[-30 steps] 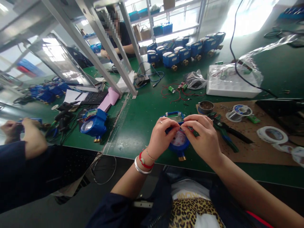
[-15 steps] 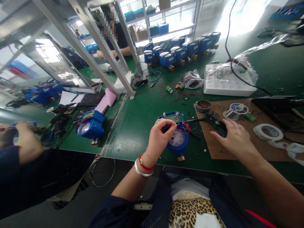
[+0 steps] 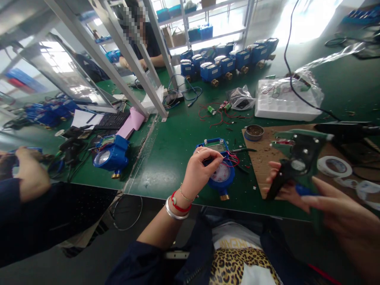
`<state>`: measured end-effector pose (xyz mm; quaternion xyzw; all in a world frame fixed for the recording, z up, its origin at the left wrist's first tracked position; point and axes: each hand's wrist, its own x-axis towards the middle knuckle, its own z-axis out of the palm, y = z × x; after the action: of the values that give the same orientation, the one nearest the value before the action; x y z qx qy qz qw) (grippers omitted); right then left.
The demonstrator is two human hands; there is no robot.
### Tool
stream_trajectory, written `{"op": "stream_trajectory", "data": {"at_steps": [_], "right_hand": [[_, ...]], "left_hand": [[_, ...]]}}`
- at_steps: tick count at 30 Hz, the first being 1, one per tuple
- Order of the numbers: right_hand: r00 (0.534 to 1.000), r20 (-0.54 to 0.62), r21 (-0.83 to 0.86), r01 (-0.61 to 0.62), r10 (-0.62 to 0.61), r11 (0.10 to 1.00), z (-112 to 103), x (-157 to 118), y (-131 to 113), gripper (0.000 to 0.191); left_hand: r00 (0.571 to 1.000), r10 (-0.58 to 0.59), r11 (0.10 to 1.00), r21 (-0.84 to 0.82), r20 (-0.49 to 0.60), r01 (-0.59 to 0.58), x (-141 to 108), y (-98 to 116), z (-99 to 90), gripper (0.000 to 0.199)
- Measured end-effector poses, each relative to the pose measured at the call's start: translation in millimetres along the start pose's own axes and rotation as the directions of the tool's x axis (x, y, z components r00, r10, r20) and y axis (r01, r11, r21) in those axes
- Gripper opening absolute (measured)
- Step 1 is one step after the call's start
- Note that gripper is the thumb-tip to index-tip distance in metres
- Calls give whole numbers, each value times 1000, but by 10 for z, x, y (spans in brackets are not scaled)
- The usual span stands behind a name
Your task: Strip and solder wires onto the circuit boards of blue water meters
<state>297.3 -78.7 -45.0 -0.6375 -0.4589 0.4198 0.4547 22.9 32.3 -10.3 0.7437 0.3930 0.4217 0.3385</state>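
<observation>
My left hand pinches a thin wire end over a blue meter, which lies on the green table near its front edge. Red and dark wires come out beside the meter's small display. In my right hand is a green and black wire stripper, raised over the brown cardboard, its jaws pointing left. The tool is slightly blurred. A dark cable lies just right of the meter.
A second blue meter sits to the left, near a co-worker's hand. Behind are several blue meters, a white foam tray and a metal frame. A round tin and tape roll rest on the cardboard.
My right hand has picked up the wire stripper from the cardboard and lifted it towards the camera. My left hand has barely moved and keeps its pinch over the meter.
</observation>
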Motion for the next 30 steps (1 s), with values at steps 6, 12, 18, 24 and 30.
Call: {"op": "stream_trajectory", "data": {"at_steps": [6, 12, 18, 24, 30], "right_hand": [[767, 608, 418, -528, 204, 740, 509, -118, -295, 39], [712, 693, 371, -493, 119, 787, 577, -16, -444, 31], [729, 684, 294, -321, 36, 900, 484, -158, -495, 34], [701, 709, 208, -306, 72, 929, 509, -151, -505, 34], [700, 701, 221, -395, 136, 892, 629, -46, -448, 34]], "left_hand": [[994, 17, 1000, 11, 107, -18, 23, 20, -64, 7], [988, 31, 999, 22, 151, -35, 42, 35, -100, 8], [987, 37, 999, 33, 156, -42, 38, 9, -96, 7], [987, 56, 998, 22, 151, -60, 35, -20, -96, 6], [978, 54, 998, 32, 202, -61, 48, -5, -138, 6]]}}
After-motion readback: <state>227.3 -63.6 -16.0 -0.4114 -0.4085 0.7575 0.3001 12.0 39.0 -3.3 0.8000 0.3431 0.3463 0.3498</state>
